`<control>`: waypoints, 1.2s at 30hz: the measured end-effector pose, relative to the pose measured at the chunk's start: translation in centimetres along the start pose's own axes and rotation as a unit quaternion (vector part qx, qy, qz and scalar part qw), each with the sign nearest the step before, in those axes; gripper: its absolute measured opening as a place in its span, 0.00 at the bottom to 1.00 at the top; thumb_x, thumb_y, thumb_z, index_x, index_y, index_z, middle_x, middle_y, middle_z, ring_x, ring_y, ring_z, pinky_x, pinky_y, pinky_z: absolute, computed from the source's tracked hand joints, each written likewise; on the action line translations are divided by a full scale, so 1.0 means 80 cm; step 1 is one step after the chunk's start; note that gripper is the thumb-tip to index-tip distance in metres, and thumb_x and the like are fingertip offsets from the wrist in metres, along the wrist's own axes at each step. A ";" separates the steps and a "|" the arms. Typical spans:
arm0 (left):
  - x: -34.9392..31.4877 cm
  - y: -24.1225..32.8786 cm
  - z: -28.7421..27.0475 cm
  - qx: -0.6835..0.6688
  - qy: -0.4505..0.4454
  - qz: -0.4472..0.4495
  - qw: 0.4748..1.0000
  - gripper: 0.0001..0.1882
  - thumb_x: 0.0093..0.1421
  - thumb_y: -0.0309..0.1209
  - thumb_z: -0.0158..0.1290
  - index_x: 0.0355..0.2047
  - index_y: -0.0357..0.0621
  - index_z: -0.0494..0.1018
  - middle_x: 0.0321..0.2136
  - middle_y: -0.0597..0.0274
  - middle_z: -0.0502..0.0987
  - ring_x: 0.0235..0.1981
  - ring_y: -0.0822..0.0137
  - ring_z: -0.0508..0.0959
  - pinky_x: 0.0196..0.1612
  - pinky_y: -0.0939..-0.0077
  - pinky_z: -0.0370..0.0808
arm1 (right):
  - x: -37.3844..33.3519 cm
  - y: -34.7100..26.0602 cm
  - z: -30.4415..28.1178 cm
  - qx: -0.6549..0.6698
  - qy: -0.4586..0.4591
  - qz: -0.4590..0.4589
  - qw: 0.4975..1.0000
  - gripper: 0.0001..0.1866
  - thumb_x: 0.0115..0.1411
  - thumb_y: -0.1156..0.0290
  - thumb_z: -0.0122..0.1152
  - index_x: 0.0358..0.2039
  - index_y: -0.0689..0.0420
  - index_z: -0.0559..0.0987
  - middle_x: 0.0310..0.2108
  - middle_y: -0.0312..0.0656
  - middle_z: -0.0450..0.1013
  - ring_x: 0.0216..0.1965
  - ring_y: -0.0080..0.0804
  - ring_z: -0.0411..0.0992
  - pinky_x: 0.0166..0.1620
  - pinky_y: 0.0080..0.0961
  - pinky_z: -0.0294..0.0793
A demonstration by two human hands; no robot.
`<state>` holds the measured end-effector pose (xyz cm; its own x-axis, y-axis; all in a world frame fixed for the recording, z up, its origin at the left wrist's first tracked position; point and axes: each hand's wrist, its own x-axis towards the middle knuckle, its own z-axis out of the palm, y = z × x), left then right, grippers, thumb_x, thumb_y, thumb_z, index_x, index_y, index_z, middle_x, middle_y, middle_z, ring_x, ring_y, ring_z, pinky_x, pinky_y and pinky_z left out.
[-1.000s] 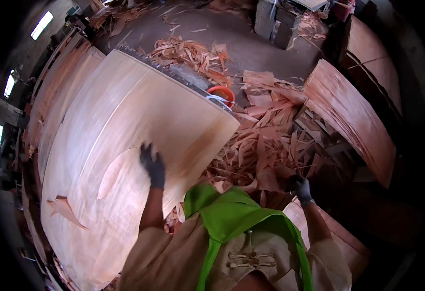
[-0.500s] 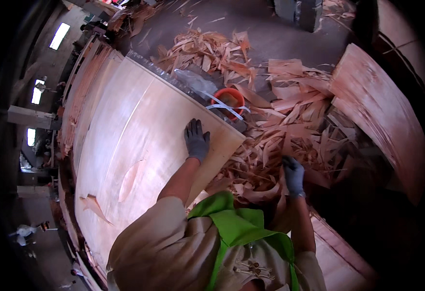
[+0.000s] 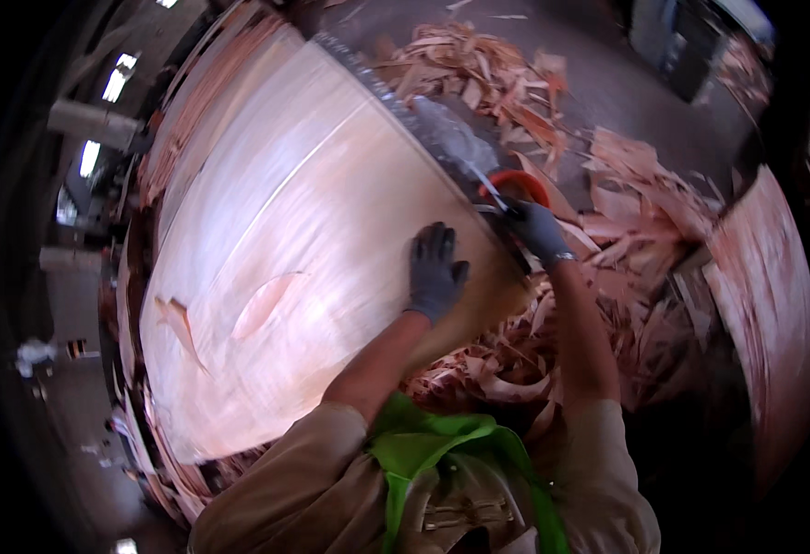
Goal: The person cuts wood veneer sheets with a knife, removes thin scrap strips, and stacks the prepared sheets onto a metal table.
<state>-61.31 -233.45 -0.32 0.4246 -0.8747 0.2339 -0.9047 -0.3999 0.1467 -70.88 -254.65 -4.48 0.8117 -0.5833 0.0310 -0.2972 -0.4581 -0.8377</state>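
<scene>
A large sheet of pale wood veneer [image 3: 331, 212] lies before me on top of a stack. My left hand [image 3: 436, 272], in a grey glove, rests flat on the sheet near its right end, fingers stretched out. Just past the sheet's right edge is my gloved right hand [image 3: 539, 233], beside an orange bucket [image 3: 527, 185]. Its fingers are closed at the end of a thin white strip [image 3: 486, 186] that crosses the bucket's near side; the fingertips are partly hidden and blurred. A torn veneer scrap [image 3: 180, 328] and an oval patch [image 3: 266, 305] show on the sheet.
Heaps of veneer scraps [image 3: 479, 69] cover the floor beyond and right of the stack. Clear plastic film [image 3: 451, 129] lies by the bucket. A curved reddish veneer stack [image 3: 761, 295] stands at the right. More layered veneer [image 3: 206, 102] lies far left.
My right hand has gone from low over the scraps up to the bucket and the white strip. The left hand stays flat on the sheet. The whole view has swung.
</scene>
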 end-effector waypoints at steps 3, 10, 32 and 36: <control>0.009 -0.008 -0.007 -0.053 0.031 0.017 0.998 0.31 0.52 0.37 0.50 0.54 0.34 0.60 0.56 0.43 0.59 0.59 0.45 0.56 0.61 0.49 0.48 | 0.003 -0.017 -0.010 -0.006 -0.040 0.044 0.998 0.14 0.55 0.63 0.54 0.39 0.54 0.78 0.32 0.52 0.75 0.36 0.48 0.74 0.39 0.37 0.71; -0.004 -0.017 -0.031 -0.117 0.037 -0.046 0.991 0.30 0.49 0.37 0.55 0.51 0.37 0.64 0.55 0.45 0.61 0.59 0.47 0.56 0.61 0.51 0.49 | -0.032 -0.134 -0.015 -0.292 0.033 -0.045 0.955 0.11 0.56 0.63 0.52 0.29 0.56 0.77 0.23 0.51 0.73 0.27 0.52 0.72 0.29 0.42 0.70; -0.253 -0.371 -0.164 -0.290 0.152 -0.152 0.933 0.12 0.57 0.25 0.45 0.40 0.42 0.73 0.40 0.53 0.75 0.41 0.53 0.74 0.46 0.63 0.71 | -0.222 -0.446 0.254 0.408 -0.215 0.283 0.841 0.04 0.56 0.72 0.57 0.31 0.57 0.75 0.16 0.32 0.66 0.15 0.19 0.63 0.18 0.16 0.60; -0.248 -0.474 -0.191 -0.084 0.109 -0.073 0.988 0.14 0.54 0.26 0.44 0.39 0.51 0.74 0.45 0.65 0.73 0.45 0.59 0.73 0.44 0.65 0.72 | -0.170 -0.473 0.340 0.372 -0.179 0.284 0.865 0.09 0.58 0.64 0.57 0.33 0.56 0.76 0.15 0.30 0.63 0.14 0.18 0.61 0.17 0.16 0.58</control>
<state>-34.87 -196.77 4.14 0.5635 -0.7242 0.3974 -0.8228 -0.4494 0.3479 -57.02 -211.12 11.94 0.7840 -0.2655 -0.5612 -0.4024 0.4709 -0.7850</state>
